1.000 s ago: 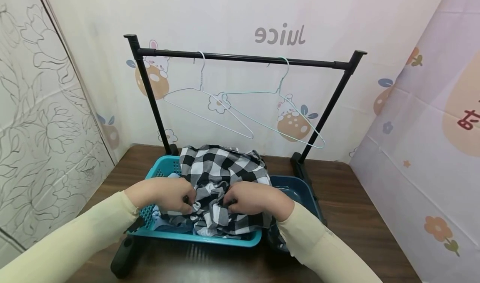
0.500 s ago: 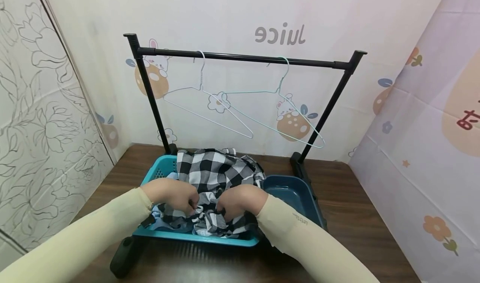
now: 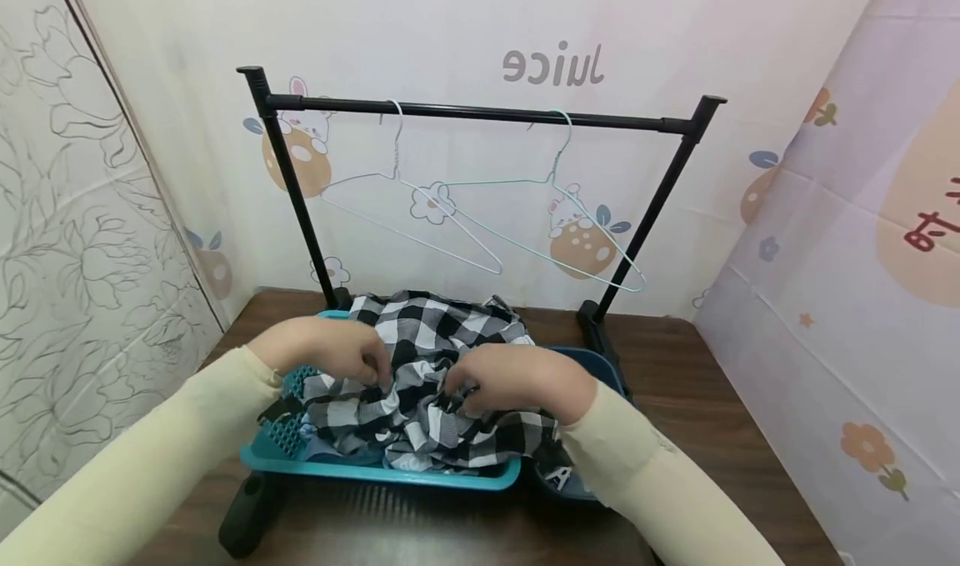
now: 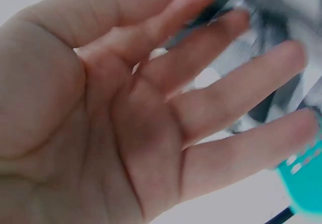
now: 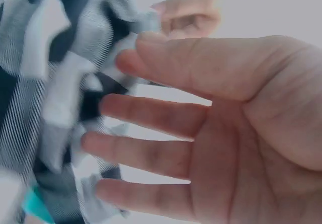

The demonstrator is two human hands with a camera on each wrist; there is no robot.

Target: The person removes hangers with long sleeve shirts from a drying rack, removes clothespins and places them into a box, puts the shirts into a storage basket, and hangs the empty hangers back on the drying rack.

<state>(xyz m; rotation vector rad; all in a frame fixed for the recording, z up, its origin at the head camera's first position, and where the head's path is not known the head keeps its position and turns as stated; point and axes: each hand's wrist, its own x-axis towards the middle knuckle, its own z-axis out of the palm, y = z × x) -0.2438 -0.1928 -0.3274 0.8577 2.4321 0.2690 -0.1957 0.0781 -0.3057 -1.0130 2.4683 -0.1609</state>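
Observation:
A black-and-white checked shirt [image 3: 420, 333] lies bunched over the turquoise basket [image 3: 375, 472], its far part spread past the basket's back. My left hand [image 3: 341, 352] is at the shirt's left side, thumb and index finger pinching cloth. In the left wrist view the other fingers of the left hand [image 4: 151, 118] are stretched out. My right hand [image 3: 517, 380] pinches the shirt on the right, across a small gap from the left. The right wrist view shows thumb and index finger of the right hand [image 5: 201, 118] meeting at the cloth, other fingers straight.
A black rack [image 3: 480, 112] stands behind, bearing a white hanger [image 3: 420, 237] and a mint-green hanger [image 3: 555, 184]. A dark blue bin [image 3: 603, 366] with dark clothes stands right of the basket. Bluish cloth [image 3: 337, 452] lies inside the basket. The wooden table [image 3: 705, 399] meets printed curtains.
Both hands have come up and back from deeper in the basket, raising the bunched near part of the shirt. The right hand has shifted to the right, and the shirt has spread wider.

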